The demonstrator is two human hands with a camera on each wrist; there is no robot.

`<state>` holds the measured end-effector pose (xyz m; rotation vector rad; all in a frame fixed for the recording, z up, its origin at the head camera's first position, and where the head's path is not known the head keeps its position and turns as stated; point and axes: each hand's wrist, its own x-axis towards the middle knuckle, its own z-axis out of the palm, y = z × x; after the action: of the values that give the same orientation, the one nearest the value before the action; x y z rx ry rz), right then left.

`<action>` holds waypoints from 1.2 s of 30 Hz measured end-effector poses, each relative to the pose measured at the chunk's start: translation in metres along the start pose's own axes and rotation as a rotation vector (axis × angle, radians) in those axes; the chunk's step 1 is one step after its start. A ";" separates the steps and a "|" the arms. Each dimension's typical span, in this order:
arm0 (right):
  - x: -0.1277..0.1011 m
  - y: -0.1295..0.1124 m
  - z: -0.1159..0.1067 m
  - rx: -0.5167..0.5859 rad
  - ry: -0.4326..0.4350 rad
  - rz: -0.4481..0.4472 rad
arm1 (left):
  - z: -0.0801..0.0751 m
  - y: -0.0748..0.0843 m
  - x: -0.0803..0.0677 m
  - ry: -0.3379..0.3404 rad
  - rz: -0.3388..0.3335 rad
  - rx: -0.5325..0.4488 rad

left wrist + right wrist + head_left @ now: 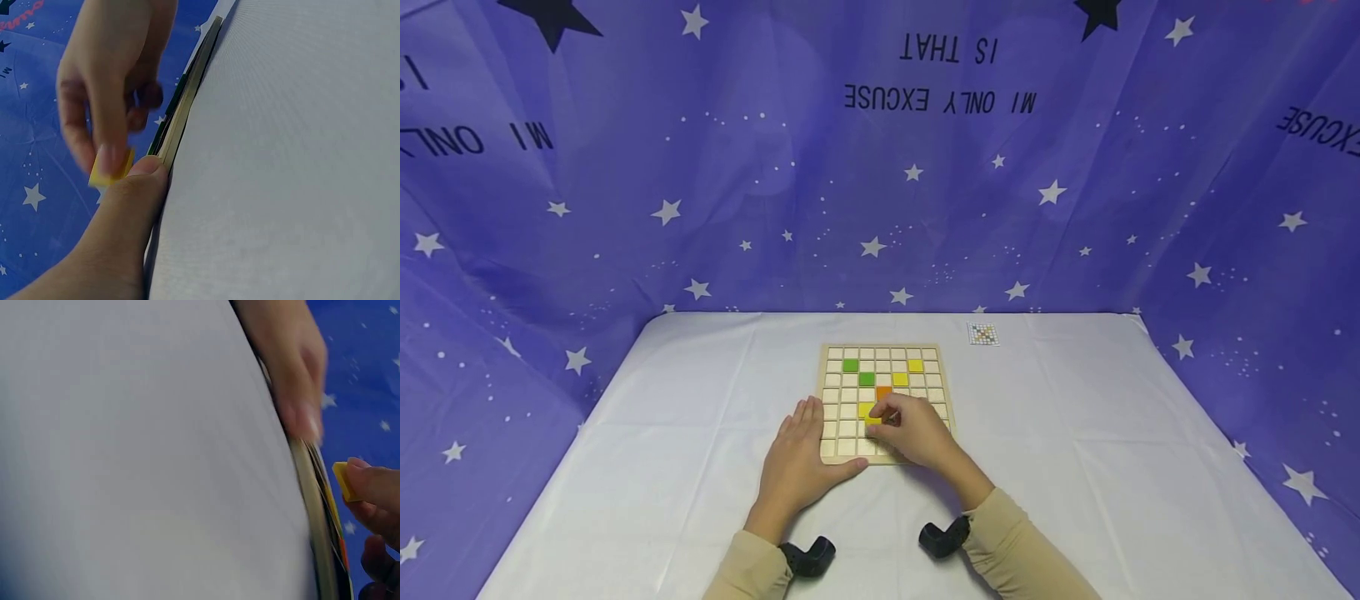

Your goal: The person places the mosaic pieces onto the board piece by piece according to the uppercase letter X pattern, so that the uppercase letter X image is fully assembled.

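Note:
A wooden grid board [880, 345] lies on the table, its cells mostly pale. Two green tiles [850, 365], an orange tile [883, 392] and several yellow tiles [915, 366] show among them. My right hand [917, 429] hovers over the lower part of the board, pinching a yellow tile [345, 481] between thumb and fingers; the right wrist view has it raised above the board's surface. At the board's left edge rests my left hand [801, 454], fingers straight, with the thumb [140, 178] along the front edge. My right hand hides some lower cells.
A small white card [982, 334] printed with a coloured grid pattern lies beyond the board to the right. White cloth [1112, 433] covers the table. Purple star-patterned curtains [880, 208] hang behind it and at both sides.

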<state>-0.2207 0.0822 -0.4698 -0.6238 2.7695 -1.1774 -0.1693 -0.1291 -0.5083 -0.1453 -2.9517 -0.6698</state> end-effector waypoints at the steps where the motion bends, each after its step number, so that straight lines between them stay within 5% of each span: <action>1: 0.002 -0.003 0.005 -0.003 -0.003 -0.012 | 0.000 0.000 0.000 -0.001 0.002 0.003; 10: 0.015 -0.019 0.030 -0.114 0.016 -0.065 | 0.000 0.002 0.000 0.012 0.028 0.012; 23: 0.010 -0.020 0.039 -0.311 0.067 -0.144 | 0.000 0.001 0.001 0.036 0.035 0.020; 36: 0.006 -0.015 0.042 -0.357 0.105 -0.214 | 0.001 0.000 0.000 0.021 0.026 0.021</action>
<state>-0.2119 0.0422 -0.4883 -0.9341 3.0955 -0.7625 -0.1696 -0.1289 -0.5088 -0.1735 -2.9304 -0.6331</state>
